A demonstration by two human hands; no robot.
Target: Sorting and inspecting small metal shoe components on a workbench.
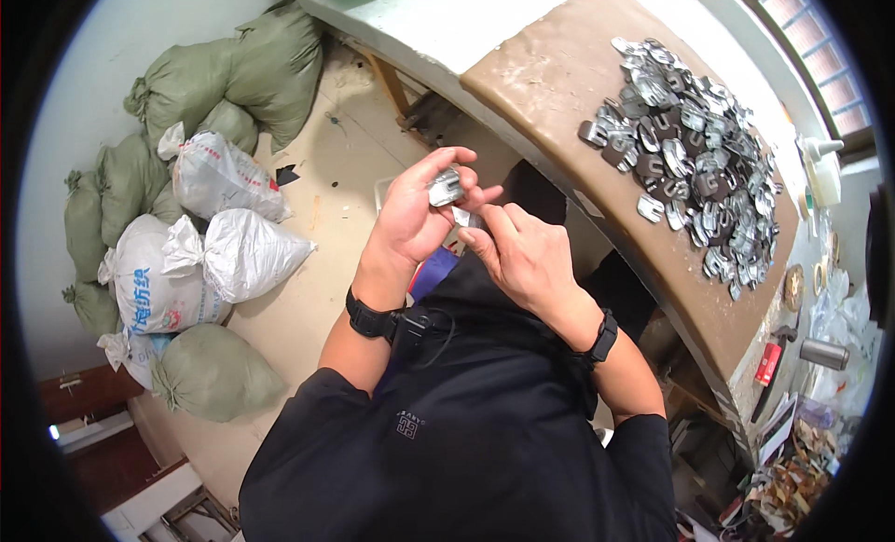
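My left hand (pixel 410 209) is turned palm up in front of my body. Its fingers curl round a shiny stamped metal clip (pixel 445 187). Close beside it, my right hand (pixel 533 255) pinches a small pale, pointed piece (pixel 462 218) between thumb and fingers; whether that is cloth, paper or metal I cannot tell. Both hands are off the table, and their fingertips nearly meet. To the right, a heap of similar slotted metal clips (pixel 692 150), some silver and some dark, lies on a brown padded sheet (pixel 550 71).
The sheet covers a table whose edge (pixel 597 205) runs along my right. Several green sacks (pixel 219 372) and white sacks (pixel 252 253) line the left wall. At the table's right end lie a red-handled tool (pixel 769 363), a metal cylinder (pixel 824 354) and a white bottle (pixel 822 172).
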